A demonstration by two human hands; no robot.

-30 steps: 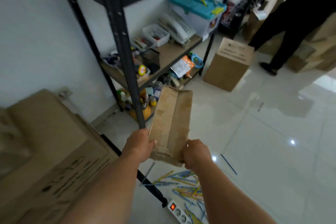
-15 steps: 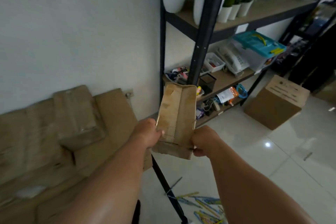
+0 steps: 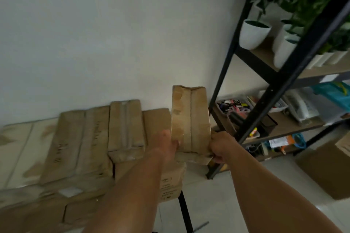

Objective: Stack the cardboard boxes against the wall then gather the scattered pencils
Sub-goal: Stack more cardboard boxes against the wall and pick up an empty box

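A small, worn cardboard box with taped seams is held up in front of me, its long side pointing away. My left hand grips its near left edge and my right hand grips its near right corner. Below and to the left, several cardboard boxes lie stacked against the white wall, with a narrow box on top. A single pencil lies on the floor near the bottom edge; no others are in view.
A black metal shelf rack stands close on the right, its post beside the held box, with white plant pots and cluttered shelves. Another cardboard box sits on the tiled floor at right. A black bar runs across the floor.
My view has swung left and upward from the floor to the wall. The held box has travelled with both hands toward the stack against the wall. The pencils and power strip have dropped out of view.
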